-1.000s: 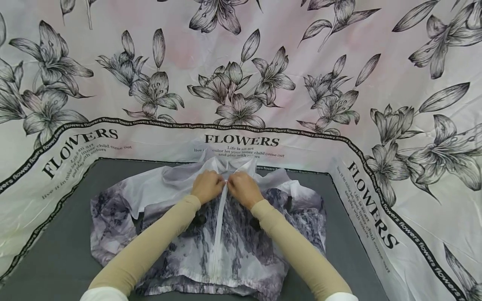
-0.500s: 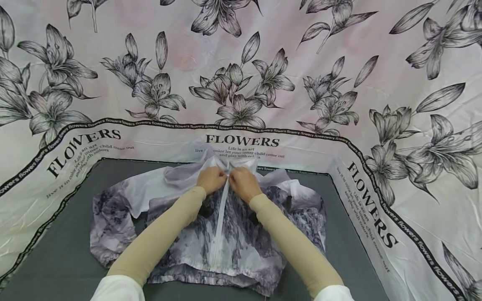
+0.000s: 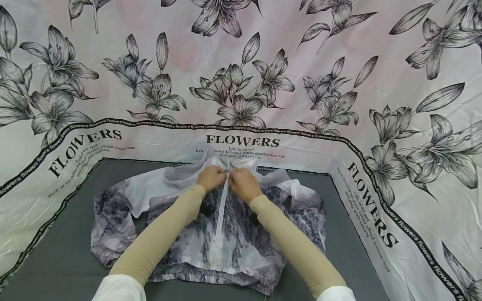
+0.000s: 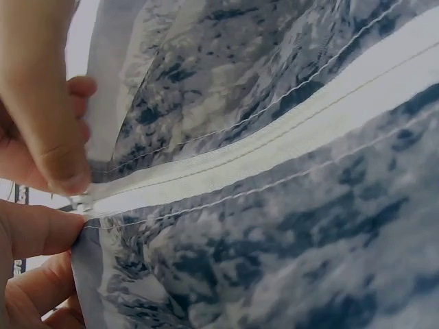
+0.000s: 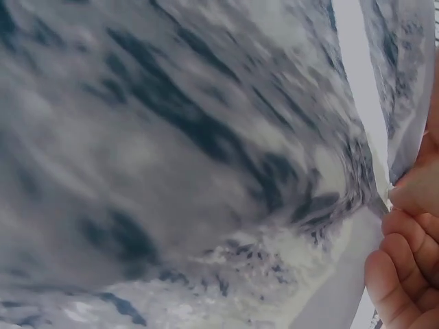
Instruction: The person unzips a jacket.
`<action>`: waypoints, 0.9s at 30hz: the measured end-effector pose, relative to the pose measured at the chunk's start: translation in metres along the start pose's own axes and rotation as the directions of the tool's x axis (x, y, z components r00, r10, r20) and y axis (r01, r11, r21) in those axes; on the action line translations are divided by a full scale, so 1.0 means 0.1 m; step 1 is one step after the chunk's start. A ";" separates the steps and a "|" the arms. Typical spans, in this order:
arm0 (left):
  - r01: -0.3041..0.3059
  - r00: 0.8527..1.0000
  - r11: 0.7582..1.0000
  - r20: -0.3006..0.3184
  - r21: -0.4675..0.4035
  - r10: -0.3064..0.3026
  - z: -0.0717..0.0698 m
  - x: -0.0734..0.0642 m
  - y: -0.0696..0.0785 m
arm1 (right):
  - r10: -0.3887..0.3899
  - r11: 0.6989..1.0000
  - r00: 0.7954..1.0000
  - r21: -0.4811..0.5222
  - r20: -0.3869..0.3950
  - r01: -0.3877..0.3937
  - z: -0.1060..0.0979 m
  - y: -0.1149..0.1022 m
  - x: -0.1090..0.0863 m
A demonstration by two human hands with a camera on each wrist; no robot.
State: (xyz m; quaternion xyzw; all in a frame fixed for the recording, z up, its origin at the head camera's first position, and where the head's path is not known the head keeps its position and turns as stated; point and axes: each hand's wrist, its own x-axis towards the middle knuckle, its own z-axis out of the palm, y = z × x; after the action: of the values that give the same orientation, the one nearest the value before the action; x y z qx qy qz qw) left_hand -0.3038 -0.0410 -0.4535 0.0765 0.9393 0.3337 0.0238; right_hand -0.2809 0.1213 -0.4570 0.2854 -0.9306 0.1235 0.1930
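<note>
Left fingers [image 3: 218, 173] and right fingers [image 3: 235, 176] pinch the zipper's top [image 4: 85, 201]; the jacket [image 3: 201, 246] spreads below.

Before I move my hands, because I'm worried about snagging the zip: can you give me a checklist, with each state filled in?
1. Left hand grip: ok, pinching the jacket at its neck end.
2. Right hand grip: ok, pinching close beside the left.
3. Zip below the hands: ok, looks closed down the front.
4. Fabric free of the zip's top: cannot tell, the hands crowd it.
5. Sleeves smooth: not ok, creased.
</note>
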 end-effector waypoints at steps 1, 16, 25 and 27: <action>0.010 1.000 1.000 -0.006 -0.013 -0.010 0.00 0.00 0.00 | -0.003 1.000 1.000 0.002 0.006 0.003 0.00 -0.01 -0.01; 0.041 0.999 0.998 -0.026 -0.053 -0.043 0.03 0.03 -0.05 | -0.021 0.998 1.000 0.060 0.011 0.021 0.05 -0.07 -0.08; 0.042 0.998 0.995 -0.049 -0.090 -0.046 0.05 0.07 -0.08 | -0.036 0.997 0.999 0.069 0.021 0.035 0.07 -0.08 -0.12; 0.046 0.997 0.994 -0.054 -0.096 -0.051 0.04 0.08 -0.08 | -0.039 0.997 0.999 0.073 0.023 0.038 0.07 -0.09 -0.12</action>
State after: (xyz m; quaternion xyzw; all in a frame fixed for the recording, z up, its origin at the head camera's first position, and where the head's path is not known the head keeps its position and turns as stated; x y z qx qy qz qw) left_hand -0.3124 -0.0433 -0.4617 0.0429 0.9244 0.3790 0.0087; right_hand -0.2685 0.1181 -0.4673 0.3117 -0.9221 0.1500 0.1733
